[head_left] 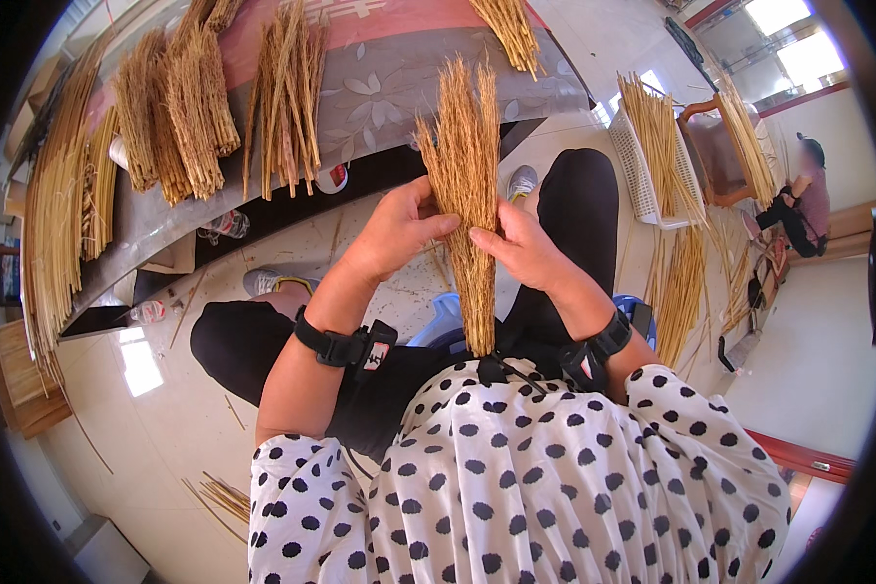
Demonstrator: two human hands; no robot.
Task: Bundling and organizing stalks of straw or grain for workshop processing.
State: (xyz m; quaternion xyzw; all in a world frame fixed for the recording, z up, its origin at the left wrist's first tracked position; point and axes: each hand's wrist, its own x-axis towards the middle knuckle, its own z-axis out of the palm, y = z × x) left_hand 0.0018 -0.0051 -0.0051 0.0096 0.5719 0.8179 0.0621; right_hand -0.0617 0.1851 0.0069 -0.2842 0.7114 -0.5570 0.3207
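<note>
A bundle of dry, golden-brown bristly stalks (465,156) stands in front of my chest, its bushy end pointing away and its narrower end toward my lap. My left hand (401,226) grips it from the left side, thumb laid across the front. From the right, my right hand (528,243) holds the same bundle at about the same height, thumb also on the front. The fingers behind the bundle are mostly hidden.
Ahead is a table (360,107) with several stalk bundles (195,107) and long thin stalks (63,195). At right stand a white basket of stalks (642,200) and a wooden chair (715,146); more stalks (676,287) lie on the floor. Another person (798,200) sits far right.
</note>
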